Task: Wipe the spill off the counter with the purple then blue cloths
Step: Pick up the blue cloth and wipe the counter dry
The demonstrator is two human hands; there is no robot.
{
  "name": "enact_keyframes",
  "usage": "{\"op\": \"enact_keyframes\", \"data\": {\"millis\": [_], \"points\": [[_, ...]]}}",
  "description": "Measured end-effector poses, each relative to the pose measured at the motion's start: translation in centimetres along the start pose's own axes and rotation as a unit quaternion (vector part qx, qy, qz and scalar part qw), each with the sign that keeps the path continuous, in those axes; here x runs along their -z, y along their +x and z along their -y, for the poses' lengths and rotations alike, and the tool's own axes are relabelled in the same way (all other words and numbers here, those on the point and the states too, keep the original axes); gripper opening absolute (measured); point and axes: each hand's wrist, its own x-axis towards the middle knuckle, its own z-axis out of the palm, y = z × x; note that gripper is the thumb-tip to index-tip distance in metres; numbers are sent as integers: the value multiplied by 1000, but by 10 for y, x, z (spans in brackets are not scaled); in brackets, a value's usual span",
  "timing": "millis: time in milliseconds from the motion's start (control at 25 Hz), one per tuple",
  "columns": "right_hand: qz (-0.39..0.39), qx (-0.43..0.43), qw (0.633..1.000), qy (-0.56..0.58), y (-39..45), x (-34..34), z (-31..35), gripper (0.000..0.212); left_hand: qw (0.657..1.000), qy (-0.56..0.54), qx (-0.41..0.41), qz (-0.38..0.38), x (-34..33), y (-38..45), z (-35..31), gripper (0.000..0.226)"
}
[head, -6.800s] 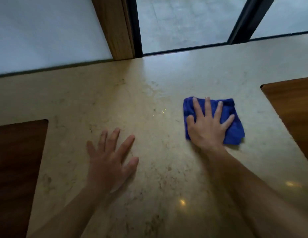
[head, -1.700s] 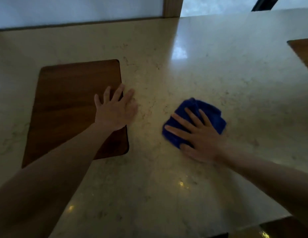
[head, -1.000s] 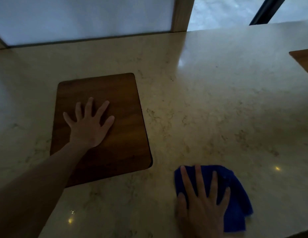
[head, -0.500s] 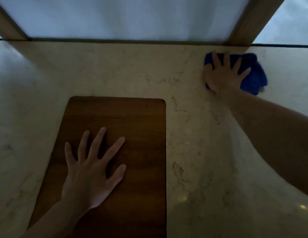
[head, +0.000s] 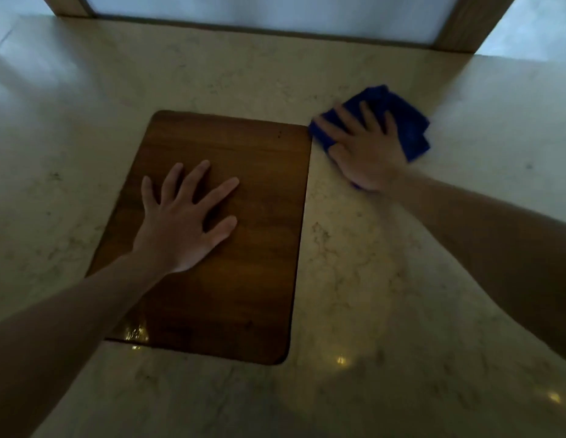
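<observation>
A folded blue cloth [head: 408, 128] lies on the pale marble counter [head: 370, 279], just past the wooden board's far right corner. My right hand [head: 367, 150] presses flat on the cloth with its fingers spread and straight, covering most of it. My left hand [head: 183, 219] rests flat, fingers spread, on the brown wooden board [head: 243, 279] set into the counter. No purple cloth is in view, and I see no spill on the stone.
A frosted window [head: 259, 11] with wooden frame posts [head: 474, 23] runs along the counter's far edge. Small light reflections dot the near stone.
My right hand has slid the blue cloth from the counter's far edge nearer and left, up to the board's corner. My left hand stays flat on the board.
</observation>
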Motion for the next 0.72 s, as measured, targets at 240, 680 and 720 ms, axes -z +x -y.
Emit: {"op": "enact_keyframes", "data": {"millis": [240, 680, 720], "points": [[37, 77, 996, 17, -226, -33, 94, 53, 996, -70, 51, -31, 2, -63, -34, 61], [104, 54, 993, 19, -487, -70, 172, 56, 984, -129, -119, -20, -49, -351, -128, 48], [99, 43, 994, 24, -496, -66, 174, 58, 987, -124, -104, -14, -47, -366, -136, 50]]}}
